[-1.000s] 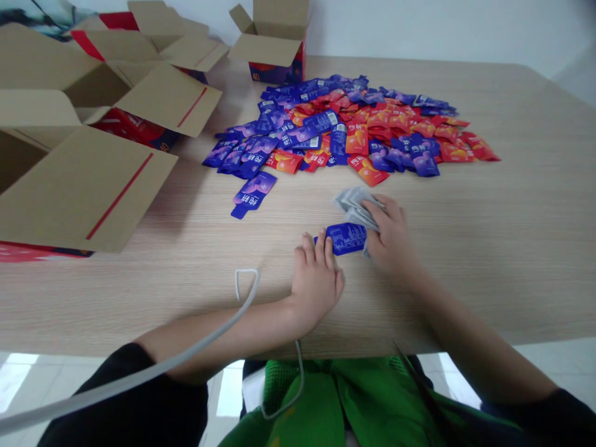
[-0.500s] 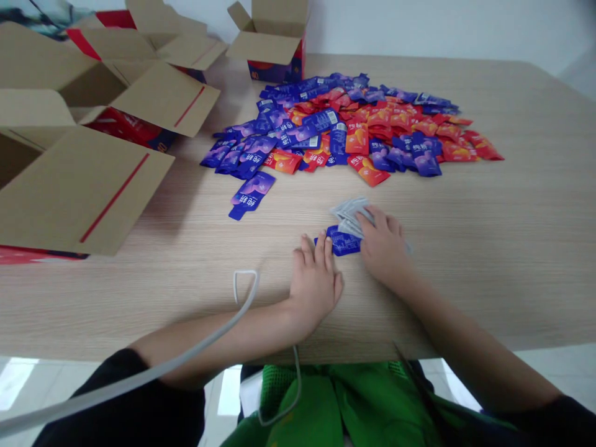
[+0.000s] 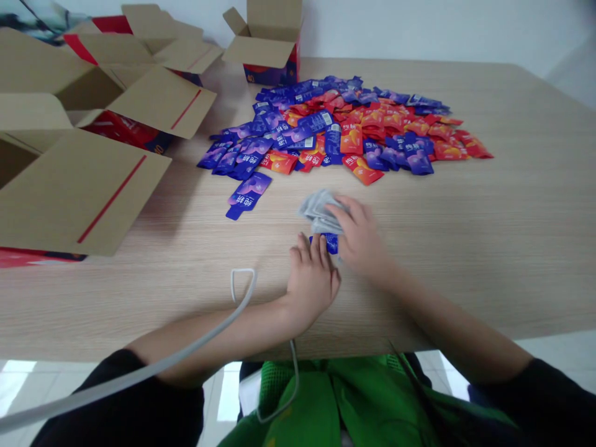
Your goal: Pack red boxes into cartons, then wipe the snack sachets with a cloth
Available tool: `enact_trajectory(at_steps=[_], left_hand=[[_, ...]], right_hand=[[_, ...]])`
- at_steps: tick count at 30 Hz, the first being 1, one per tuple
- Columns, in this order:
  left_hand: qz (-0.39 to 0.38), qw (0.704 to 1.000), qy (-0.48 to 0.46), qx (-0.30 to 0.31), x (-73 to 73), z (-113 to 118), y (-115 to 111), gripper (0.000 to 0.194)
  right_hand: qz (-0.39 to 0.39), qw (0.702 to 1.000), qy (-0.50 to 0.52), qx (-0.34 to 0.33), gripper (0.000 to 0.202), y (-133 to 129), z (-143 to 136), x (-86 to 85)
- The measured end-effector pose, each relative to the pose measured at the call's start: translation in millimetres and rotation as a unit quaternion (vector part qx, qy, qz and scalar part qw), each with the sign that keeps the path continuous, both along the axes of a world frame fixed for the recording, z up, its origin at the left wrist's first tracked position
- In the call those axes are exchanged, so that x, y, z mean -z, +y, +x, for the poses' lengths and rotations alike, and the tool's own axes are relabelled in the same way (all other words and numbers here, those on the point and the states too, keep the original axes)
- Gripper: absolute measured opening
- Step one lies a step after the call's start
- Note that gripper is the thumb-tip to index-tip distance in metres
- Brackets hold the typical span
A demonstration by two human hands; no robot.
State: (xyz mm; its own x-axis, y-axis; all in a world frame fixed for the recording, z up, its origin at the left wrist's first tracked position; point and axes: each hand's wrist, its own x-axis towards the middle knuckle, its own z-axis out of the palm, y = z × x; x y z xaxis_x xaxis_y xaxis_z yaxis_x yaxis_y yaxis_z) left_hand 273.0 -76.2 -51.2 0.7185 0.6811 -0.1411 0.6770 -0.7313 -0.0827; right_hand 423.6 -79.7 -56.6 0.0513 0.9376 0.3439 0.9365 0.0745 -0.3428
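Observation:
My left hand (image 3: 311, 279) lies palm down on the table, fingers stretched out, with its fingertips at the left end of a small blue packet (image 3: 331, 243). My right hand (image 3: 365, 242) is closed on a small fanned bunch of flat, silvery-grey packets (image 3: 319, 210), which it holds just above and beyond the blue packet. Part of the blue packet is covered by the right hand and the grey packets. A single blue-purple packet (image 3: 249, 191) lies apart on the table, up and to the left of both hands.
A wide heap of blue and red-orange packets (image 3: 351, 139) spreads over the far middle of the wooden table (image 3: 465, 248). Open cardboard boxes (image 3: 116, 180) crowd the left side, and another open box (image 3: 272, 71) stands at the back. A white cable (image 3: 186, 351) crosses near my left forearm.
My right hand has moved left with the grey packets, bringing them over beside the left fingers and covering more of the blue packet. My left hand has stayed nearly in place.

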Motion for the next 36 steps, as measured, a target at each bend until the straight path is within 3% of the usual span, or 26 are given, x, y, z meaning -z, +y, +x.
enact_trajectory(at_steps=[3, 6, 15, 19, 22, 25, 31, 33, 36], left_hand=[[-0.017, 1.000, 0.006, 0.005, -3.1, 1, 1, 0.060], [-0.012, 1.000, 0.007, 0.004, -2.7, 1, 1, 0.063], [-0.001, 1.000, 0.006, -0.002, 2.4, 1, 0, 0.070], [0.003, 1.000, 0.011, -0.001, 1.0, 1, -1, 0.071], [0.004, 1.000, 0.018, -0.001, 0.6, 1, -1, 0.071], [0.005, 1.000, 0.017, 0.001, -0.8, 1, 0, 0.070], [-0.026, 0.999, 0.022, 0.008, -6.8, 2, 1, 0.060], [-0.020, 1.000, 0.017, 0.008, -6.0, 2, 1, 0.061], [-0.003, 1.000, 0.015, 0.005, -2.0, 2, 0, 0.067]], right_hand=[[-0.062, 0.996, -0.054, -0.028, 0.048, 8, -21, 6.1], [-0.077, 0.993, -0.095, 0.001, 0.046, 5, -17, 14.0], [-0.055, 0.976, -0.093, 0.189, 0.053, -19, 49, 28.8], [-0.052, 0.971, -0.045, 0.229, 0.052, -16, 68, 28.6], [-0.012, 0.978, -0.014, 0.210, 0.054, -11, 62, 21.3], [0.027, 0.988, 0.011, 0.149, 0.058, -6, 35, 13.7], [-0.061, 0.996, -0.049, -0.041, 0.052, -2, -17, 11.6], [-0.082, 0.994, -0.074, -0.026, 0.050, -4, -16, 11.6], [-0.103, 0.989, -0.097, 0.049, 0.053, -9, -2, 10.5]])
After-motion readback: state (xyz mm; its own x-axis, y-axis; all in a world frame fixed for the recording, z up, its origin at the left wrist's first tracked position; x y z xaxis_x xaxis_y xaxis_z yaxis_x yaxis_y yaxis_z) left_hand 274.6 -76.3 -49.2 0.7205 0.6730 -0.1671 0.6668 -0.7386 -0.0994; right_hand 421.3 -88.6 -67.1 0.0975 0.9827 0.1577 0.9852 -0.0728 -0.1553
